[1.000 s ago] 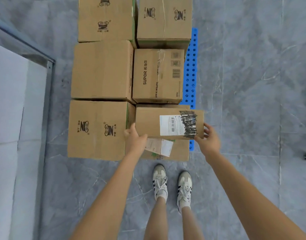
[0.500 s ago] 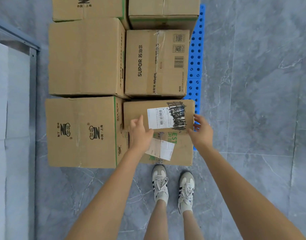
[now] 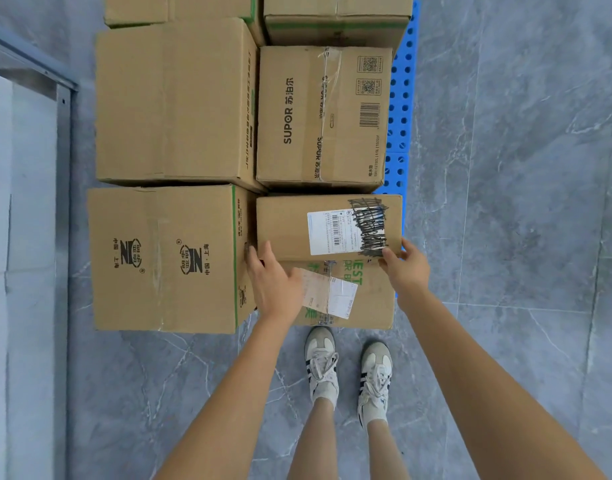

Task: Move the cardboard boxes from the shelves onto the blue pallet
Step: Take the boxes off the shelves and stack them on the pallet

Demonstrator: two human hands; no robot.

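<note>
The labelled box (image 3: 283,225) lies atop a lower box (image 3: 373,299) at the pallet's (image 3: 401,98) near end, long axis left to right. Left hand (image 3: 275,285) and right hand (image 3: 406,268) grip its near corners, equally close.

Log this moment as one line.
labelled box atop green-print box; left grip: holds near-left corner; right grip: holds near-right corner; both on blue pallet
</note>
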